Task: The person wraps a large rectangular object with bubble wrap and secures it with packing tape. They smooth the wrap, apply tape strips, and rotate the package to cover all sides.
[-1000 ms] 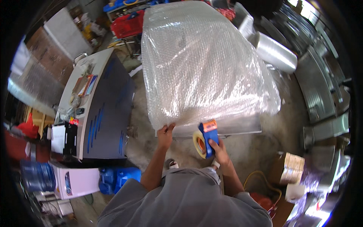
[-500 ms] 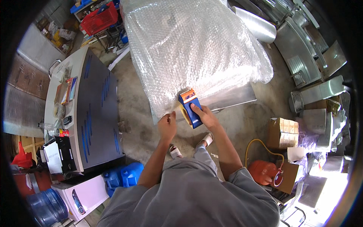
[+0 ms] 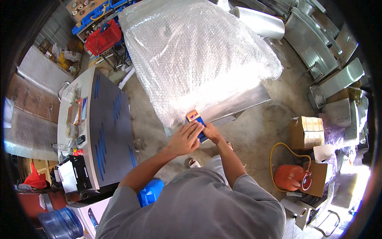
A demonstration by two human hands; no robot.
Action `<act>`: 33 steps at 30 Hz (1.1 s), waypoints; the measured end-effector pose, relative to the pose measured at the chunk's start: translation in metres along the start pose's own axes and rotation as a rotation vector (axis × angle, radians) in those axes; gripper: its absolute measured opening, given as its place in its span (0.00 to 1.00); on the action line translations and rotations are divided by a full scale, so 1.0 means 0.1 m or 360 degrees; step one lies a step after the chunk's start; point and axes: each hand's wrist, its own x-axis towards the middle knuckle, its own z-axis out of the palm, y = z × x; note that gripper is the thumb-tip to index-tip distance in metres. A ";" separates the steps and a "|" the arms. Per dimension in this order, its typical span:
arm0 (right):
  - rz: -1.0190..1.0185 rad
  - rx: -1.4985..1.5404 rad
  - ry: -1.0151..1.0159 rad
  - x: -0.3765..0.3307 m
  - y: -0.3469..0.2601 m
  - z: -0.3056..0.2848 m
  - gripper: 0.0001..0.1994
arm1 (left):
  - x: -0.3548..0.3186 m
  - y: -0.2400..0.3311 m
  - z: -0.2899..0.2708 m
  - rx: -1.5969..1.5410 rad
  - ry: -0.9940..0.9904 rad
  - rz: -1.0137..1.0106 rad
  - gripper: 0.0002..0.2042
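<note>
Head view: a person in a grey T-shirt bends over a large metal unit wrapped in clear bubble wrap [image 3: 199, 59], both hands meeting at its near lower edge. The right hand [image 3: 212, 133] grips a blue-and-orange handheld tape dispenser [image 3: 197, 121], fingers closed around its handle, the dispenser's head touching the wrap's hem. The left hand [image 3: 185, 140] lies with fingers spread and flat, partly over the dispenser and just beside the right hand, seemingly pressing the wrap or tape down. The step in hand appears to be taping the loose bottom edge of the wrap shut. The next move likely calls for a steady pull of the dispenser along the hem while the left hand holds the film taut.

Left of the hands stands a grey-and-white cabinet with blue slots [image 3: 107, 131]; right of them, well apart, sit a brown cardboard box [image 3: 306, 131] and an orange gas cylinder with yellow hose [image 3: 290, 177]. Beyond the wrapped unit lies a roll of bubble wrap [image 3: 258, 22].
</note>
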 end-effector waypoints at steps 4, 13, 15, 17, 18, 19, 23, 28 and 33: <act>0.0064 -0.0076 0.0045 0.27 0.37 0.12 0.35 | 0.12 -0.34 0.31 0.0448 -0.0618 0.0028 0.37; 0.0518 -0.0449 0.0114 0.02 0.16 0.06 0.42 | -0.01 -0.71 0.66 0.2109 -0.1261 0.0379 0.33; 0.0538 -0.0829 0.0089 0.17 -0.15 -0.06 0.35 | 0.07 -0.68 0.65 0.2282 -0.1384 0.0472 0.33; 0.0739 -0.1372 -0.0079 0.08 -0.68 -0.06 0.34 | 0.06 -0.68 0.62 0.2371 -0.1498 0.0513 0.33; 0.0698 -0.1469 -0.0134 0.06 -0.65 -0.06 0.34 | -0.02 -0.80 0.68 0.2389 -0.1329 0.0448 0.33; 0.0658 -0.1565 -0.0190 0.04 -0.59 -0.07 0.35 | -0.11 -0.85 0.78 0.2372 -0.1303 0.0407 0.33; 0.0721 -0.0870 -0.0186 -0.31 -0.50 -0.56 0.38 | -0.13 -0.77 0.88 0.2309 -0.1397 0.0347 0.32; 0.0107 0.0161 0.0232 -0.68 -0.80 -0.96 0.32 | -0.32 -1.00 1.12 0.2095 -0.1112 0.0108 0.33; 0.0020 0.0617 0.0091 -0.06 -1.00 -1.15 0.32 | -0.23 -0.82 1.07 0.1656 -0.0977 -0.0105 0.32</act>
